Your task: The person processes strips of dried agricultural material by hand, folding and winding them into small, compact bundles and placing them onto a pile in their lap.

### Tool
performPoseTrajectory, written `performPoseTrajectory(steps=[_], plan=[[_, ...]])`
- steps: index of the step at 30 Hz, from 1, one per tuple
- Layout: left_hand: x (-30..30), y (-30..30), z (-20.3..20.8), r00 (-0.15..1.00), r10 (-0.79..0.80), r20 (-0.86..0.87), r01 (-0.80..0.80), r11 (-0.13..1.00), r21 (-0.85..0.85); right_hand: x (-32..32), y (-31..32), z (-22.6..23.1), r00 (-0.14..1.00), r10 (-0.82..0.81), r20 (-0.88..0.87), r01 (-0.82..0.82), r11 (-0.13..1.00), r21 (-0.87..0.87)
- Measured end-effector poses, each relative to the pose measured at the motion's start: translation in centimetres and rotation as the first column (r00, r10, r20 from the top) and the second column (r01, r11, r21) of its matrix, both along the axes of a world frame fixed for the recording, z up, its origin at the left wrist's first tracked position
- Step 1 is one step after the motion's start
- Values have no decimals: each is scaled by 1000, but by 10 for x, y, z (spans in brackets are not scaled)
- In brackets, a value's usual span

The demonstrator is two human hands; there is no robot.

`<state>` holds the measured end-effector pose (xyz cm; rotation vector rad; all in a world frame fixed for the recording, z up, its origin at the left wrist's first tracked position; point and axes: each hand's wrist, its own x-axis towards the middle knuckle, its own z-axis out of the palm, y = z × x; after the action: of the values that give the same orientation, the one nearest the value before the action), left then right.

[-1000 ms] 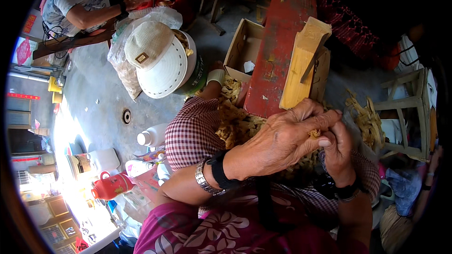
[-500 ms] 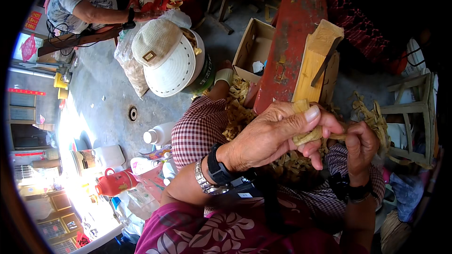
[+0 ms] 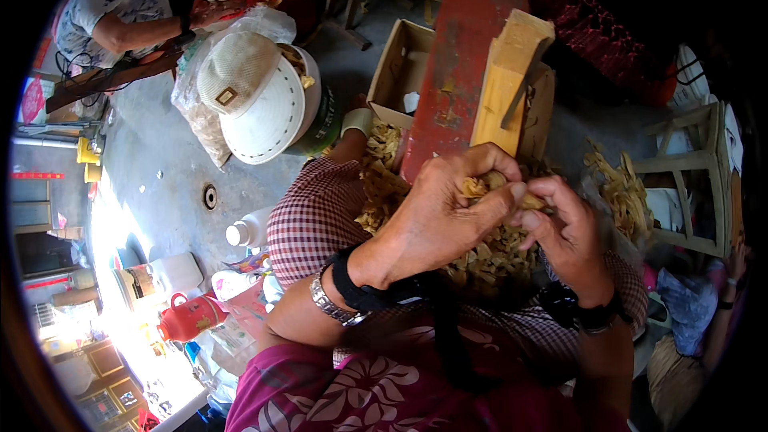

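Note:
My left hand (image 3: 444, 220) is closed, with thumb and fingers pinching a folded, pale yellow dried strip (image 3: 474, 187). My right hand (image 3: 572, 236) meets it fingertip to fingertip and pinches the same bundle, whose other end shows between the two thumbs. Exactly how the strip is wrapped is partly hidden by my fingers. Below my hands, in my lap, lies a heap of similar short yellowish pieces (image 3: 492, 264). Just beyond my hands, a yellow wooden block (image 3: 504, 88) with a dark blade-like strip on its side rests on a red bench (image 3: 462, 72).
A cardboard box (image 3: 398, 72) stands left of the bench. A white cap (image 3: 248, 96) covers part of a bucket. More long dried strips (image 3: 620, 192) hang by a wooden frame (image 3: 696, 160) at right. A red thermos (image 3: 192, 318) and a white jug stand left. Another person (image 3: 120, 24) sits far left.
My right hand has moved up and left to my left hand's fingertips. The strip, earlier stretched between the hands, is now bunched between them. The view has shifted slightly.

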<state>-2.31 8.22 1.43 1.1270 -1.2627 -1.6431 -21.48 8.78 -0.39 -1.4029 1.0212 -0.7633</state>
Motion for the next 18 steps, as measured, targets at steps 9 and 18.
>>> performPoseTrajectory(steps=[9,18], plan=[[26,-10,2,914,189,-360,-178,982,62,-17,-12,13,993,61,-98,-87,955,-284],[2,-48,12,896,271,-352,-286,958,10,-15,-59,14,971,-197,-135,99,844,-527]])
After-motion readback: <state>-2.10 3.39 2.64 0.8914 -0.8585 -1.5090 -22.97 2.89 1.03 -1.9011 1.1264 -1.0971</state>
